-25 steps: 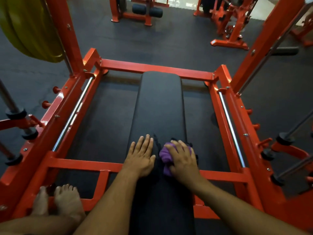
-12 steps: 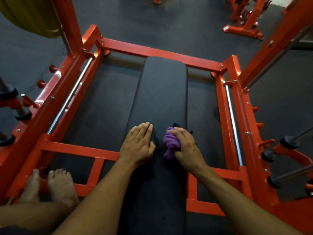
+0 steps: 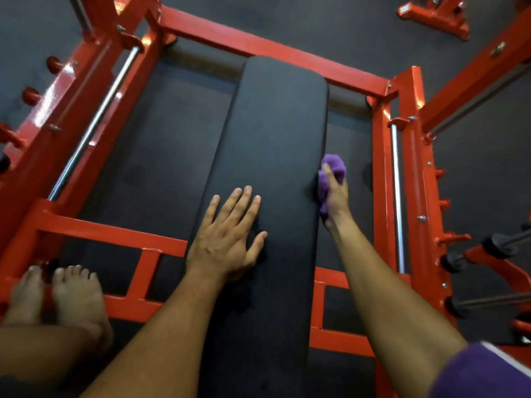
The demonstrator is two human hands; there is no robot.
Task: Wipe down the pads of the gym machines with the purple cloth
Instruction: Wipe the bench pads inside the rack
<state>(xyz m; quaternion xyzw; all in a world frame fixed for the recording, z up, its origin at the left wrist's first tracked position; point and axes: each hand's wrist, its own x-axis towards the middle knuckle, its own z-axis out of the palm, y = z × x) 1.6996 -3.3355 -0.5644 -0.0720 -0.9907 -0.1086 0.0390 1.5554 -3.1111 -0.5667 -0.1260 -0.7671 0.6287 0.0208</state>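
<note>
While the left hand lies flat, fingers spread, on the black bench pad, the right hand clutches the bunched purple cloth against the pad's right edge. The smooth, matte, rounded pad's long axis runs away toward the orange frame.

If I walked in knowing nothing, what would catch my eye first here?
Probably the long black bench pad running up the middle, boxed in by a bright orange-red steel frame. Next, the small purple cloth bunched in the right hand against the pad's right edge, while the left hand lies flat on the pad's top. Bare feet rest on the frame at lower left.
</note>
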